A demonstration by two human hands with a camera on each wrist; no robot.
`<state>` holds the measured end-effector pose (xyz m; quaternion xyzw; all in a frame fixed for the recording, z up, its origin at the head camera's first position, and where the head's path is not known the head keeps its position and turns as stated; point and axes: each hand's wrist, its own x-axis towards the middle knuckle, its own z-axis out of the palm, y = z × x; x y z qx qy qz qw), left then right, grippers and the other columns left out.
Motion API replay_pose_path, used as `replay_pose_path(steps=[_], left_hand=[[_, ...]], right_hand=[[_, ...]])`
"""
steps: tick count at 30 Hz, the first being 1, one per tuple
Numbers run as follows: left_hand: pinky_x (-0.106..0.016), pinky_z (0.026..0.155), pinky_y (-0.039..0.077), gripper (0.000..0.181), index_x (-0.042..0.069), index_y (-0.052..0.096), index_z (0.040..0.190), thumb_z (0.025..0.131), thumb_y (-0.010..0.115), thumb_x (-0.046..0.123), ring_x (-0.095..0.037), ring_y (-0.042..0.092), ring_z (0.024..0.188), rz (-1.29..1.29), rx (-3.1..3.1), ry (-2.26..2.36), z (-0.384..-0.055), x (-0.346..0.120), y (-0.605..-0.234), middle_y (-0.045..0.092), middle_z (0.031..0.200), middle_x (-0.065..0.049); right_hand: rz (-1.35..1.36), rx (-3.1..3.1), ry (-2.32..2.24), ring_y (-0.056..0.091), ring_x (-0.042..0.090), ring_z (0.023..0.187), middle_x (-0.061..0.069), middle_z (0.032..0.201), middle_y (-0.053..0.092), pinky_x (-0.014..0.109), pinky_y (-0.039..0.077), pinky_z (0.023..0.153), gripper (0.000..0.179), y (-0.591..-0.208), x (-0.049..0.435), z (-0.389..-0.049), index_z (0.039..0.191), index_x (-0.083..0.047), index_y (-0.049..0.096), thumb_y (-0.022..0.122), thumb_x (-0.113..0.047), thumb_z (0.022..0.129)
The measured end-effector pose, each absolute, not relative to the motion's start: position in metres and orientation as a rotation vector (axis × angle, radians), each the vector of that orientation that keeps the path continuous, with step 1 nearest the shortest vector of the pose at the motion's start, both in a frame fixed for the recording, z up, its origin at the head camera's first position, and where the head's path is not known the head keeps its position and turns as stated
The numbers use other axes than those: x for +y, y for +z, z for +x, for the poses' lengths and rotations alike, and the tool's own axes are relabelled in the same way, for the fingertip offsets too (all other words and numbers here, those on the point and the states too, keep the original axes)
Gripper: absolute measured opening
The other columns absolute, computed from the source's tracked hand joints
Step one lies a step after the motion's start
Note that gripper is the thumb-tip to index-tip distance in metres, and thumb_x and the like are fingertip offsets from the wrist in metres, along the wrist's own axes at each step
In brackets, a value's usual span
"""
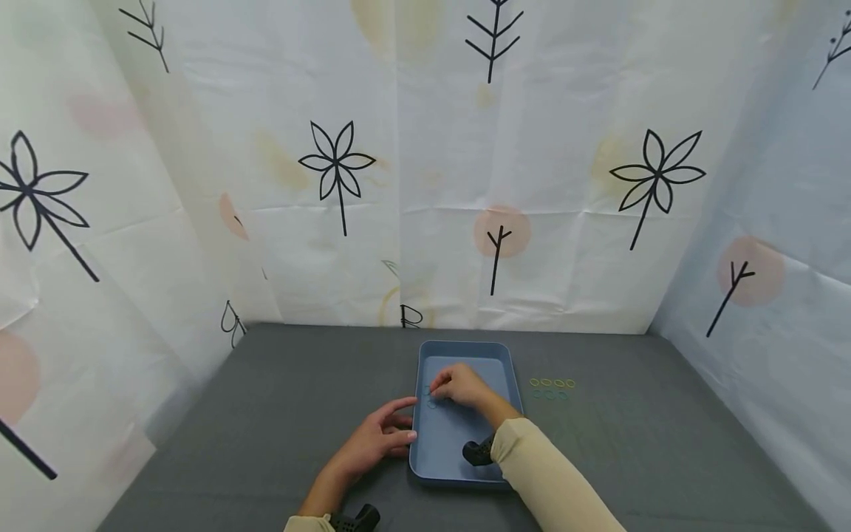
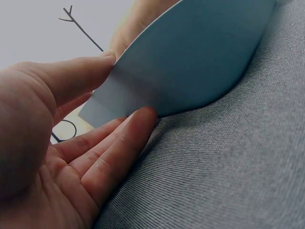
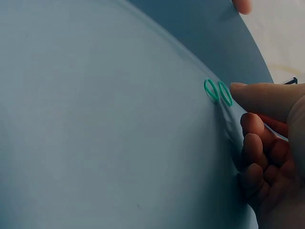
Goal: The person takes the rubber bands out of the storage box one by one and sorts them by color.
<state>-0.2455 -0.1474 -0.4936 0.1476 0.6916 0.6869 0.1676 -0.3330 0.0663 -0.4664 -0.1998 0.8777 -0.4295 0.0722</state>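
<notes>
A blue rectangular tray (image 1: 465, 451) lies on the table, and my left hand (image 1: 375, 441) rests against its left side. In the left wrist view the thumb (image 2: 90, 71) touches the rim while other fingertips meet the outer wall low down, fingers loosely extended. My right hand (image 1: 462, 386) reaches into the tray near its left wall, with several fingers (image 3: 255, 148) curled. Two small green rings (image 3: 210, 90) lie side by side on the tray floor, one right at a right fingertip. I cannot tell whether the right fingers pinch anything.
Right of the tray, a row of yellow rings (image 1: 552, 383) lies above a row of green rings (image 1: 549, 395) on the grey table (image 1: 319, 384). A white patterned cloth (image 1: 425, 266) hangs behind. Black wrist devices (image 1: 479, 452) sit on both wrists.
</notes>
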Motion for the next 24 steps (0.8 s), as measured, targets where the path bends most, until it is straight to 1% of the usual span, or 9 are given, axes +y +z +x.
replay_pose_path(steps=[11, 19, 24], left_hand=[[-0.044, 0.080, 0.055, 0.061, 0.003, 0.039, 0.147, 0.093, 0.067, 0.011, -0.025, 0.061, 0.100, 0.427, 1.964, 1.948, -0.2452, -0.1497, -0.4918, 0.054, 0.124, -0.023], [-0.044, 0.080, 0.055, 0.061, 0.002, 0.038, 0.147, 0.093, 0.066, 0.011, -0.024, 0.062, 0.099, 0.445, 1.964, 1.951, -0.2446, -0.1497, -0.4927, 0.055, 0.122, -0.023], [-0.044, 0.081, 0.055, 0.060, 0.003, 0.038, 0.147, 0.094, 0.065, 0.010, -0.024, 0.062, 0.098, 0.443, 1.967, 1.949, -0.2445, -0.1493, -0.4920, 0.055, 0.122, -0.023]], right_hand=[[-0.667, 2.665, -1.158, 0.049, 0.006, 0.065, 0.001, 0.074, 0.069, 0.022, 0.040, 0.061, 0.003, -0.4660, 0.0618, -0.3312, 0.080, 0.000, 0.073, 0.076, -0.001, 0.079], [-0.617, 2.683, -1.094, 0.048, 0.008, 0.064, -0.003, 0.072, 0.067, 0.023, 0.039, 0.061, 0.004, -0.4646, 0.0591, -0.3306, 0.079, -0.003, 0.073, 0.077, -0.001, 0.078], [-0.635, 2.694, -1.084, 0.047, 0.008, 0.063, -0.004, 0.070, 0.066, 0.022, 0.039, 0.060, 0.005, -0.4637, 0.0590, -0.3301, 0.077, -0.004, 0.073, 0.077, -0.001, 0.078]])
